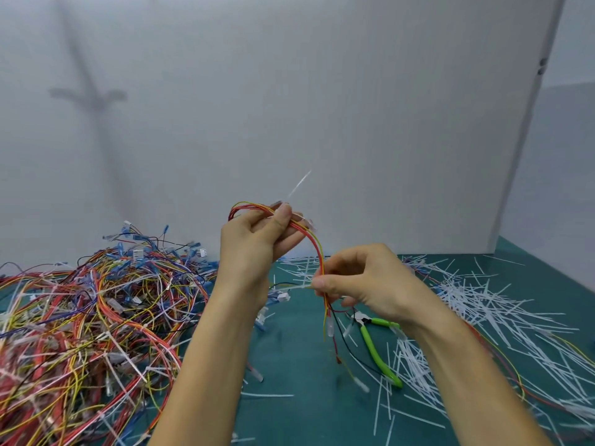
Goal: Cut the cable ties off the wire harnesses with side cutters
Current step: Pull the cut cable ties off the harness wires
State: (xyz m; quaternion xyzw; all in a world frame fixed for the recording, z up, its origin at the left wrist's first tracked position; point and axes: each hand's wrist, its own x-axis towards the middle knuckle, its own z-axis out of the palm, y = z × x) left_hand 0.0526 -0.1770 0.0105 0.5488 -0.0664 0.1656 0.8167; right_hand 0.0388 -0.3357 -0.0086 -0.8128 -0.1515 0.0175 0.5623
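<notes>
A wire harness point(314, 244) of red, yellow and orange wires hangs in the air between both hands. My left hand point(257, 243) grips its looped upper end, where a white cable tie tail point(299, 183) sticks up. Lower down, my right hand point(360, 281) pinches the harness at a second white cable tie point(297, 287) that points left. Below my right hand the wire ends with clear connectors dangle. The green-handled side cutters point(375, 346) lie on the green mat under my right wrist, held by neither hand.
A big tangled pile of coloured wire harnesses point(90, 323) fills the left of the green mat point(299, 410). Several cut white tie pieces point(489, 317) lie scattered on the right. A white wall panel point(322, 107) stands close behind.
</notes>
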